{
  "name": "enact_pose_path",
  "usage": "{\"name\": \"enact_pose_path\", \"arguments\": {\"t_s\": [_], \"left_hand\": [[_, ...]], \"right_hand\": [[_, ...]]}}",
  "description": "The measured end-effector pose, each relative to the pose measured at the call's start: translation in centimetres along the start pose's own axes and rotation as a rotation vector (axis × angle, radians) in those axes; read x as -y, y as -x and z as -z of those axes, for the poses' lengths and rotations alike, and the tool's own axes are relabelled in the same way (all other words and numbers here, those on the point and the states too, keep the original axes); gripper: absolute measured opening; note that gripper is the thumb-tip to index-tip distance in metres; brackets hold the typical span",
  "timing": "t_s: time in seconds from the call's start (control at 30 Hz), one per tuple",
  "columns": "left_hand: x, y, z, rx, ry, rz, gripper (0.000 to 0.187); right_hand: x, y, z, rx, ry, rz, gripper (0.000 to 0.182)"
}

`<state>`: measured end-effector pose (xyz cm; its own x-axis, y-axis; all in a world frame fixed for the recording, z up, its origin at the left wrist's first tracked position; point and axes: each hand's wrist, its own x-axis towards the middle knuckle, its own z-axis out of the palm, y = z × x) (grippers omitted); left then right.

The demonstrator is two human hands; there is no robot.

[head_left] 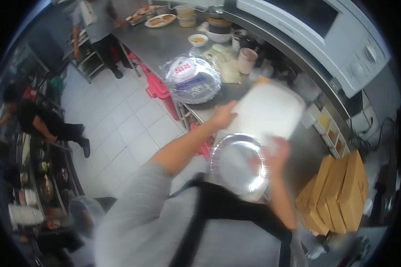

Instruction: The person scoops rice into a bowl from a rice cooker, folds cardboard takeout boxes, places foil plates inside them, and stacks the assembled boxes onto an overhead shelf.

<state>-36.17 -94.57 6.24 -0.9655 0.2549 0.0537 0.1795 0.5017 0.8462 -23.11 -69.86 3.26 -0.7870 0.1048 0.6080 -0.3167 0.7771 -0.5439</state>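
- Left hand (pixel 225 116): fingers closed on edge of white board (pixel 272 107), best kept level.
- Foil tray (pixel 237 163) seen between hands; thin rim best left unpressed.
- Right hand (pixel 277 153) blurred by tray rim; finger state can't be told.

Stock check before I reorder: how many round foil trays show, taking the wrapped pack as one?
2: one tray near the right hand, one wrapped pack beyond the left hand. More may hide inside.

Two co-workers (pixel 43 122), perhaps four cardboard boxes (pixel 353 193).
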Motion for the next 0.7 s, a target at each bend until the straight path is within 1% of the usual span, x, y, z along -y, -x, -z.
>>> {"name": "enact_pose_path", "arguments": {"t_s": [0.03, 0.07, 0.1, 0.13, 0.2, 0.23, 0.27, 0.3, 0.33, 0.37, 0.4, 0.43, 0.47, 0.5, 0.53, 0.6, 0.67, 0.7], "left_hand": [[0.0, -1.0, -0.5, 0.035, -0.02, -0.06, 0.054], [-0.6, -1.9, -1.1, 0.064, -0.043, -0.095, 0.052], [-1.1, -2.6, -1.6, 0.1, -0.066, -0.127, 0.05], [-1.2, -3.1, -1.7, 0.148, -0.087, -0.163, 0.049], [-0.3, -4.8, -3.3, 0.111, -0.268, -0.275, 0.044], [-0.2, -5.7, -4.8, 0.111, -0.347, -0.347, 0.043], [-1.2, -6.1, -5.0, 0.148, -0.436, -0.276, 0.04], [-1.8, -6.0, -5.0, 0.132, -0.417, -0.287, 0.038], [-3.1, -6.0, -4.2, 0.258, -0.338, -0.172, 0.037], [-3.4, -5.8, -3.9, 0.267, -0.221, -0.127, 0.036], [-2.2, -6.2, -3.6, 0.278, -0.314, -0.295, 0.038], [-0.8, -6.8, -3.4, 0.276, -0.405, -0.463, 0.041], [-0.1, -7.1, -3.4, 0.306, -0.366, -0.439, 0.04], [0.8, -7.1, -3.5, 0.33, -0.328, -0.41, 0.04], [1.0, -6.9, -3.4, 0.346, -0.293, -0.378, 0.039], [-2.3, -5.9, -1.9, 0.487, -0.374, -0.248, 0.037], [1.4, -8.3, -4.3, 0.489, -0.674, -0.382, 0.034], [1.2, -7.9, -3.9, 0.399, -0.53, -0.367, 0.032]], "right_hand": [[0.0, -1.5, 1.6, -0.209, 0.201, -0.032, 0.061], [-1.3, -1.8, 2.4, -0.396, 0.11, -0.281, 0.065], [-3.4, -2.4, 3.3, -0.489, 0.186, -0.368, 0.07], [-4.5, -3.2, 4.6, -0.437, 0.179, -0.468, 0.074], [-8.5, -3.7, 5.4, -0.097, -0.279, -0.648, 0.064], [-9.4, -3.5, 5.7, 0.032, -0.203, -0.693, 0.055], [-10.1, -3.4, 6.2, 0.154, -0.13, -0.743, 0.048], [-9.8, -3.3, 6.6, 0.119, -0.063, -0.69, 0.043], [-9.0, -2.9, 6.9, 0.087, 0.003, -0.632, 0.04], [-8.8, -2.0, 7.2, 0.081, -0.049, -0.625, 0.039], [-8.8, -1.1, 7.0, 0.076, -0.111, -0.609, 0.039], [-8.1, 0.0, 6.8, 0.067, -0.061, -0.515, 0.036], [-7.7, 1.1, 6.6, 0.064, -0.014, -0.413, 0.033], [-8.5, 2.2, 6.3, 0.166, 0.174, -0.342, 0.029], [-8.5, 2.6, 6.2, 0.159, 0.189, -0.36, 0.029], [-8.1, 2.6, 5.3, 0.154, 0.2, -0.369, 0.029], [-8.8, 1.8, 5.1, 0.191, 0.141, -0.411, 0.032], [-9.6, 1.1, 4.7, 0.216, 0.101, -0.411, 0.033]]}}
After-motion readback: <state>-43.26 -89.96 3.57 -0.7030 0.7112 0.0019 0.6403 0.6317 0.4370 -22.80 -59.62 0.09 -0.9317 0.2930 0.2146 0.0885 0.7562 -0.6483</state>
